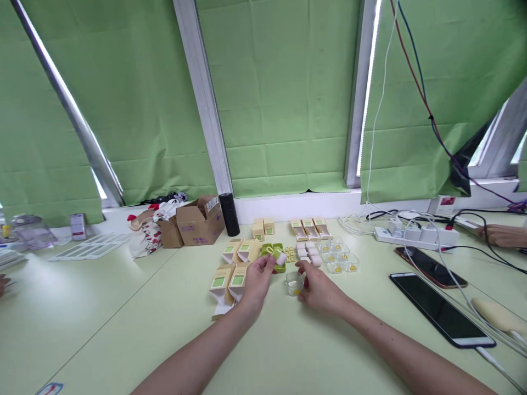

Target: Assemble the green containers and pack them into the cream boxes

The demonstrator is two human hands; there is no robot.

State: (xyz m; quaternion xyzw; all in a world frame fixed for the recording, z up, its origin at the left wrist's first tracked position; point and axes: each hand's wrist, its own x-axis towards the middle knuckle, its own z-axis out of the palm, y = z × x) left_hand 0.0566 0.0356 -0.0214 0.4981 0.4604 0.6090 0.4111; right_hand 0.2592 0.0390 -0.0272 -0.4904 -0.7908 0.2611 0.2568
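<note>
My left hand (258, 278) pinches a small pink block (280, 258) just above a green case (272, 251) on the table. My right hand (319, 289) is curled around a small clear plastic cup (294, 283) with a yellow piece inside, resting on the table. More pink blocks (308, 253) lie in a row behind the cup, beside several clear cups (338, 255) with yellow pieces. Small tan cartons with green labels (230, 277) lie open left of my left hand.
A cardboard box (200, 220) and black cylinder (229, 214) stand at the back left. A power strip (415, 234) with cables, two phones (440, 308) and another person's hand (501, 236) are at right. Green curtains hang behind. More cartons (309, 227) sit by the sill.
</note>
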